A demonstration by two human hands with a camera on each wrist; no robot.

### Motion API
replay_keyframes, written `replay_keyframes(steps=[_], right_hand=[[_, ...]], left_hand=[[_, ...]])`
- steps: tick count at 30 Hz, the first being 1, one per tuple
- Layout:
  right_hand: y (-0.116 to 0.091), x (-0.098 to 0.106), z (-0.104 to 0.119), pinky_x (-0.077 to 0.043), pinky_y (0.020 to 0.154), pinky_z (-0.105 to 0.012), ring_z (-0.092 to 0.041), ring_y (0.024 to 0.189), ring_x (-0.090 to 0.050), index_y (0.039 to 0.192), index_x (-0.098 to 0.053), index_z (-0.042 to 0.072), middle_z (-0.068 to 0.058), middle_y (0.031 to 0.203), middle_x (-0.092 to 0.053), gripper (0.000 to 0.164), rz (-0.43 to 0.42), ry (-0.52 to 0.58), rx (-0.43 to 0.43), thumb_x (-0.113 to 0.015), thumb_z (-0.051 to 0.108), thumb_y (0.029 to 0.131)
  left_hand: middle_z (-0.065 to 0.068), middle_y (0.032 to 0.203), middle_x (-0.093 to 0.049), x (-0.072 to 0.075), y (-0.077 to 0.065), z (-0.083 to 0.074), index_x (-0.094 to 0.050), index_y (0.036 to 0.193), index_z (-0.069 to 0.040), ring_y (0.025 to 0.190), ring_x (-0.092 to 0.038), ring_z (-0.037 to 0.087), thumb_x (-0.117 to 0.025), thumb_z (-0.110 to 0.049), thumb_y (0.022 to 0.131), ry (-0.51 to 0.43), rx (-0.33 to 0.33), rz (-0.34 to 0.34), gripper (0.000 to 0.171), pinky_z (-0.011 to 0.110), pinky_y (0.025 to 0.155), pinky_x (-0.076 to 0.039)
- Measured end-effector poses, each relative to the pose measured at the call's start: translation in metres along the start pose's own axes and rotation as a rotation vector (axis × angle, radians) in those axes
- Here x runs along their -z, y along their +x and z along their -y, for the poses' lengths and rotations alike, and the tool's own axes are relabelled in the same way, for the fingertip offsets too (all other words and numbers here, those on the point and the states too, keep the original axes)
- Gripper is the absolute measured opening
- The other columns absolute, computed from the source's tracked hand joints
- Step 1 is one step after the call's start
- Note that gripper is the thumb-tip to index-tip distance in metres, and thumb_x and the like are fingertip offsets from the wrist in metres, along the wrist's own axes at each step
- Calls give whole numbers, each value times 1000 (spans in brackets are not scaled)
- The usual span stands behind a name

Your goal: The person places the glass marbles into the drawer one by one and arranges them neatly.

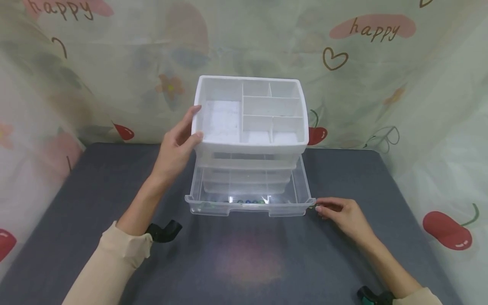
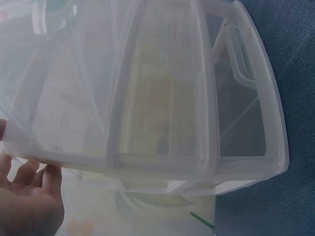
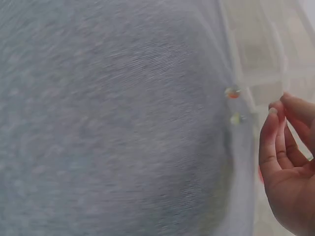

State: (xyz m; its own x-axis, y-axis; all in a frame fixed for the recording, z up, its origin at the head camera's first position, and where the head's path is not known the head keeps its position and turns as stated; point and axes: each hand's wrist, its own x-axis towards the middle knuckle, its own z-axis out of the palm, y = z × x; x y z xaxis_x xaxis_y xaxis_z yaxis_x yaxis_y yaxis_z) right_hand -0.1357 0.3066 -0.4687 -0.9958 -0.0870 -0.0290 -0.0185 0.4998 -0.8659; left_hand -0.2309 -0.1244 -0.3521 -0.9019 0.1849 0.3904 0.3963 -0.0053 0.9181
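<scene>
The clear front of the drawer [image 1: 213, 208] blurs the row of marbles [image 1: 248, 202] inside it, and the table's front edge is cut off. The box [image 1: 249, 149] stands near the middle of the back edge of the table [image 1: 324, 262]. The left hand [image 1: 173, 144] grips its left rim; the right hand [image 1: 345, 216] is at the drawer's front right corner, thumb and fingertips together, though whether they pinch anything I cannot tell. The right wrist view shows two marbles just beside those fingertips; the left shows only the box's side and fingers.
</scene>
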Motion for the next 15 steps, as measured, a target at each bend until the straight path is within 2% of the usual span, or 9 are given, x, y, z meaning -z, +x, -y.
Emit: replay_keyframes(steps=[5, 9, 12, 15], right_hand=[[1, 6, 16, -57, 73, -31, -26, 85, -72, 113, -74, 4, -11, 104, -74, 27, -7, 11, 33, -75, 19, 90], [1, 11, 31, -56, 73, -31, -25, 85, -71, 116, -74, 8, -13, 106, -73, 27, -17, -14, 62, -73, 21, 92], [0, 14, 41, -55, 71, -30, -24, 82, -69, 116, -74, 10, -13, 104, -73, 28, -29, -40, 67, -73, 24, 92], [0, 16, 49, -54, 70, -28, -24, 81, -68, 116, -75, 11, -7, 98, -74, 27, -33, -45, 72, -73, 24, 92]], left_hand=[[5, 157, -37, 0, -1, 0, -42, 153, -19, 131, -47, 28, -53, -1, 101, -9, 1, 8, 56, 26, 92, -46], [8, 157, -37, 1, -1, 0, -42, 153, -19, 130, -47, 27, -53, -2, 101, -5, 1, 7, 55, 26, 91, -46], [8, 156, -38, 1, -1, 1, -42, 153, -19, 130, -47, 27, -53, -2, 101, 5, 0, 4, 55, 27, 92, -45], [7, 156, -39, 1, -1, 1, -42, 153, -20, 131, -47, 27, -53, -3, 101, 18, 0, 3, 55, 27, 93, -45]])
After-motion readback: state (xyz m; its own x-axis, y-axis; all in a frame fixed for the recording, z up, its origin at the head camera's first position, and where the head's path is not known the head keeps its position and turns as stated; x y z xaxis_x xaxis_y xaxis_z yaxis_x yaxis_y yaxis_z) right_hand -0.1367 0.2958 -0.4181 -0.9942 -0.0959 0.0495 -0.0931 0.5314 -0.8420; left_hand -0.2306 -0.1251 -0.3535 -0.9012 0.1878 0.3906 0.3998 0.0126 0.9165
